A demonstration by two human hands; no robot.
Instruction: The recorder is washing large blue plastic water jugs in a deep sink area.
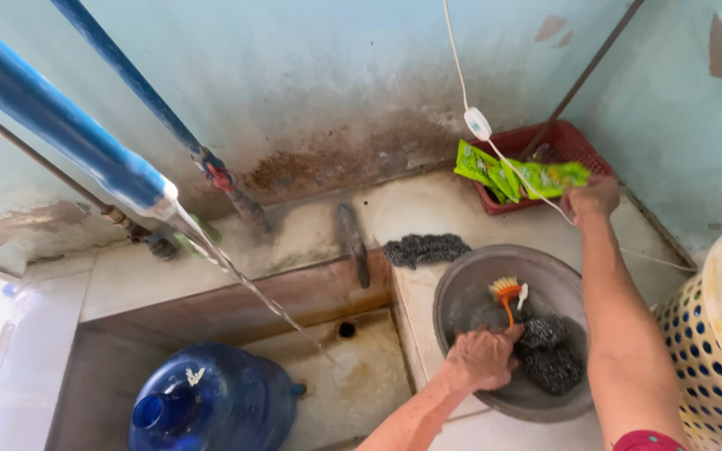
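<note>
Two bare hands worked over a wet tiled counter. Nearest, the left hand was curled tight around the orange handle of a small brush, inside a round grey metal basin that also held a dark scouring pad. Beside it, a yellow perforated basket stood at the right edge. Below left, a blue water jug sat in the sunken trough. Farther back, the right hand pinched a strip of green sachets, just in front of a red basket. Another scouring pad lay beyond the basin.
</note>
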